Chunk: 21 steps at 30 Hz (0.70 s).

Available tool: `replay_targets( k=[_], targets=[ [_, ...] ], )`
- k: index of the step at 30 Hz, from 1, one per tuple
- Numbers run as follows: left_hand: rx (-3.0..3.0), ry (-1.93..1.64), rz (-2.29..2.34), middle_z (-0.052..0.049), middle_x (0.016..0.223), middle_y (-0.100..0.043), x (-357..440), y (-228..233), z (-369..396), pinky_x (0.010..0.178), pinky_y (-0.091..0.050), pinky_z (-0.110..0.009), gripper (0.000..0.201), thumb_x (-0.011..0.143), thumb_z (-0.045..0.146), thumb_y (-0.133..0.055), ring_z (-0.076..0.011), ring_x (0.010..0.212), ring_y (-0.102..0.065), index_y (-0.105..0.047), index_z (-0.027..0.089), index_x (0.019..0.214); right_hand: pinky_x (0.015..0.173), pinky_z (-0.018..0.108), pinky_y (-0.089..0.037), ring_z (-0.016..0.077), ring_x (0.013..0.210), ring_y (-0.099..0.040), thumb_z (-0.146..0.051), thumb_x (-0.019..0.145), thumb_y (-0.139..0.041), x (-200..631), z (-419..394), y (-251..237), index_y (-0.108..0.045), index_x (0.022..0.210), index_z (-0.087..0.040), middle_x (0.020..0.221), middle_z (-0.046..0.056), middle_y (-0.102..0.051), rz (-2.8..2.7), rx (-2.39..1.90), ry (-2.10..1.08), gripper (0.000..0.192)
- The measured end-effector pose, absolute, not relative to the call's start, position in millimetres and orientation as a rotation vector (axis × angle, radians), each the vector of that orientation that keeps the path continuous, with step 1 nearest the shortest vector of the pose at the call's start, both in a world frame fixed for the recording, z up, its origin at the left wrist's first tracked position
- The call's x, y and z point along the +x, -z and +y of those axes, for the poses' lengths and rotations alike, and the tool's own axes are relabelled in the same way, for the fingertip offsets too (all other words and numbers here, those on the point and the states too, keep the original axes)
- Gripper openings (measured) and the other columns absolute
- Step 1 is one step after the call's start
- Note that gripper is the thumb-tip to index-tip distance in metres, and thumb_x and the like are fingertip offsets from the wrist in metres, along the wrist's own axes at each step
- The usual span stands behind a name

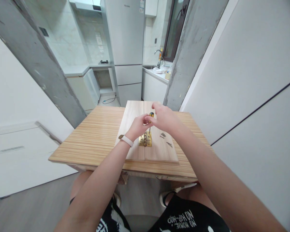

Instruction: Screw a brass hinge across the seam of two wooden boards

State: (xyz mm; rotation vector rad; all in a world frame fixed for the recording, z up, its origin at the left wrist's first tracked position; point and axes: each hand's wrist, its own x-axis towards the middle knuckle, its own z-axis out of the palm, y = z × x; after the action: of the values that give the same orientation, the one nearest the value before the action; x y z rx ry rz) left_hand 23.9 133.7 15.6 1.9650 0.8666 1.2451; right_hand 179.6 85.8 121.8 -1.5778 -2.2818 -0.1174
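Two pale wooden boards (132, 116) lie side by side on a striped wooden table (96, 135). A brass hinge (145, 140) sits across their seam near the front. A screwdriver with a yellow and black handle (151, 115) stands upright over the hinge. My right hand (164, 118) grips the handle from the right. My left hand (138, 126), with a white band on its wrist, pinches the shaft just above the hinge. Several loose screws (164, 138) lie on the right board, just right of the hinge.
A white wall (244, 80) runs close along the table's right side. Grey concrete pillars (188, 54) frame a kitchen beyond, with a tall fridge (125, 48), a counter and a sink tap (159, 56). My knees are under the table's front edge.
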Motion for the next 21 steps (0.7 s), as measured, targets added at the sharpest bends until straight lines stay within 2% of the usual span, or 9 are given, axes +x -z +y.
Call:
replay_targets(
  k=[3, 5, 9, 12, 16, 19, 21],
  targets=[
    [1.953, -1.257, 0.899, 0.000, 0.081, -0.067, 28, -13, 134, 0.069, -0.049, -0.025, 0.011, 0.081, 0.017, -0.072, -0.0128, 0.074, -0.063, -0.062, 0.018, 0.086, 0.075, 0.037, -0.048, 0.0311, 0.092, -0.071, -0.056, 0.101, -0.055, 173, 86, -126, -0.068, 0.109, -0.015, 0.098, 0.018, -0.076, -2.266, -1.763, 0.223, 0.044],
    [1.936, -1.272, 0.902, 0.000, 0.083, -0.067, 31, -13, 133, 0.067, -0.047, -0.024, 0.012, 0.080, 0.016, -0.072, -0.0119, 0.073, -0.064, -0.061, 0.018, 0.084, 0.074, 0.036, -0.048, 0.0319, 0.092, -0.073, -0.056, 0.103, -0.052, 168, 85, -125, -0.072, 0.101, -0.014, 0.096, 0.020, -0.076, -2.266, -1.837, 0.261, 0.046],
    [1.953, -1.295, 0.959, 0.003, 0.076, -0.061, 33, -16, 130, 0.063, -0.044, -0.023, 0.017, 0.077, 0.012, -0.070, -0.0107, 0.068, -0.060, -0.054, 0.019, 0.078, 0.074, 0.034, -0.049, 0.0302, 0.094, -0.074, -0.045, 0.105, -0.052, 164, 85, -122, -0.074, 0.101, -0.014, 0.097, 0.020, -0.077, -2.274, -1.826, 0.253, 0.038],
    [2.003, -1.262, 1.022, 0.003, 0.072, -0.061, 31, -20, 130, 0.062, -0.043, -0.024, 0.018, 0.076, 0.014, -0.073, -0.0122, 0.068, -0.059, -0.056, 0.019, 0.078, 0.071, 0.033, -0.046, 0.0282, 0.091, -0.073, -0.034, 0.102, -0.057, 166, 88, -121, -0.073, 0.099, -0.016, 0.095, 0.017, -0.077, -2.334, -1.761, 0.156, 0.025],
    [1.969, -1.170, 0.920, -0.004, 0.096, -0.075, 27, -19, 135, 0.074, -0.052, -0.028, 0.023, 0.080, 0.017, -0.076, -0.0182, 0.087, -0.072, -0.065, 0.019, 0.100, 0.065, 0.031, -0.040, 0.0256, 0.088, -0.071, -0.023, 0.097, -0.059, 173, 95, -124, -0.072, 0.101, -0.018, 0.093, 0.013, -0.077, -2.408, -1.690, 0.053, 0.014],
    [1.843, -1.129, 0.750, -0.011, 0.115, -0.076, 26, -15, 139, 0.087, -0.056, -0.034, 0.037, 0.085, 0.017, -0.073, -0.0238, 0.106, -0.074, -0.063, 0.019, 0.121, 0.066, 0.030, -0.038, 0.0242, 0.090, -0.069, -0.012, 0.090, -0.062, 178, 100, -125, -0.072, 0.102, -0.018, 0.097, 0.011, -0.077, -2.482, -1.621, 0.043, 0.016],
    [1.770, -1.118, 0.630, -0.013, 0.120, -0.076, 27, -12, 140, 0.096, -0.057, -0.038, 0.041, 0.086, 0.016, -0.071, -0.0249, 0.112, -0.073, -0.061, 0.018, 0.126, 0.068, 0.030, -0.038, 0.0227, 0.090, -0.067, -0.008, 0.087, -0.060, 181, 102, -124, -0.071, 0.101, -0.017, 0.097, 0.010, -0.075, -2.516, -1.562, 0.035, 0.020]
  ],
)
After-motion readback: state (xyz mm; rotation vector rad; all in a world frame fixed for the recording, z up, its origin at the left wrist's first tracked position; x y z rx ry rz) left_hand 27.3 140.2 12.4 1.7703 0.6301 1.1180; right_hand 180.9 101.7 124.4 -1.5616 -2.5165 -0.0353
